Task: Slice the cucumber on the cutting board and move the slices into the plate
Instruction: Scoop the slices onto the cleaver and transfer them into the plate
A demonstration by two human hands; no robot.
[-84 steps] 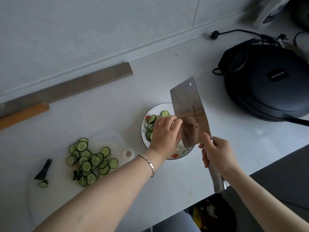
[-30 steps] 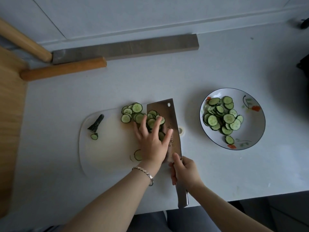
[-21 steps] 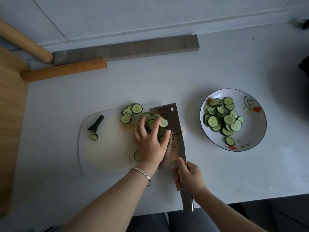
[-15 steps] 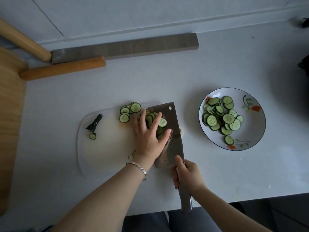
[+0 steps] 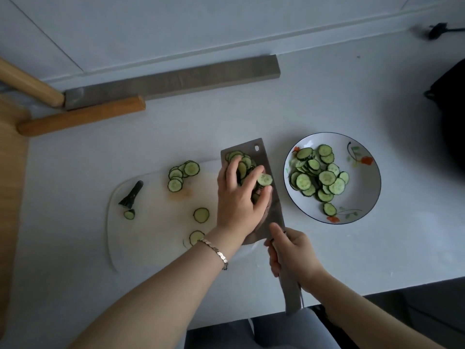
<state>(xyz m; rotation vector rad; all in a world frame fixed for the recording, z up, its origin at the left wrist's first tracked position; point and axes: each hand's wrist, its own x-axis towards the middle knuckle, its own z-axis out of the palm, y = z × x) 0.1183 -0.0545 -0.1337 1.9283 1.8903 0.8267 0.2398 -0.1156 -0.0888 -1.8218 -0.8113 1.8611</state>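
Pale grey kitchen counter [image 5: 251,109], seen from above, runs from the wall at the top of the frame to its front edge at lower right.

A translucent white cutting board [image 5: 151,238] lies left of centre, and a white, blue-rimmed plate [image 5: 364,197] painted with flowers sits to its right. A long grey bar [image 5: 176,81] lies along the wall in the upper half. A wooden stick [image 5: 80,117] rests just in front of the bar's left end, and a second wooden rod [image 5: 30,84] enters from the upper left edge, its tip at that same end. A wooden surface [image 5: 12,197] borders the counter down the left edge. A black appliance [image 5: 453,122] is cut off at far right, and a black plug [image 5: 436,31] lies in the upper right corner.
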